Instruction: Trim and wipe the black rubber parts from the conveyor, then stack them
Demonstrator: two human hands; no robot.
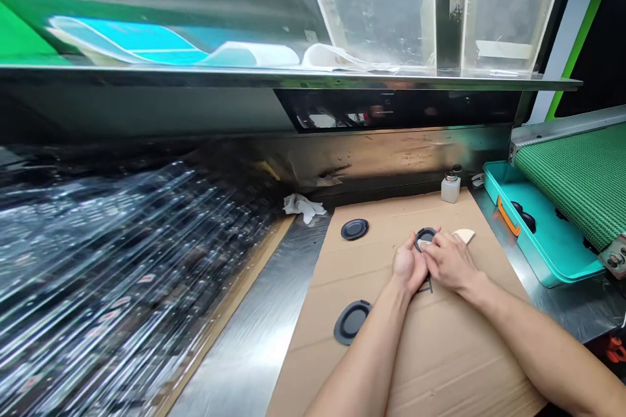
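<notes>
The small round disc of dark grey plastic with a raised rim point(425, 234) sits at the fingertips of the person's two bare hands, above the flat sheet of tan cardboard point(469, 352) that covers part of the brushed steel worktop point(244, 345); the left hand point(409, 264) is curled under and around the disc's near left side and is closed on it, the disc lying just beyond its fingers; the right hand point(448, 258) comes in from the other side, fingers bent and drawn together against the disc's near right edge, though whether they pinch it or only press on it I cannot tell; a pale bit shows at those fingertips, too small to make out; just beyond the right hand, partly hidden by it, lies a cream-coloured wedge-shaped piece point(464, 234); to the left of the hands, two more dark grey oval plastic pieces lie flat on the cardboard, the far oval piece point(355, 229) well apart from the left hand and the near oval piece point(352, 322) just beside the left forearm; a small whitish bottle with a metallic top point(450, 187) stands upright near the cardboard's far edge; to the right, a turquoise plastic tray with an orange clip point(540, 267) holds some black pieces point(525, 216), partly beneath a green textured conveyor belt point(577, 172)
</notes>
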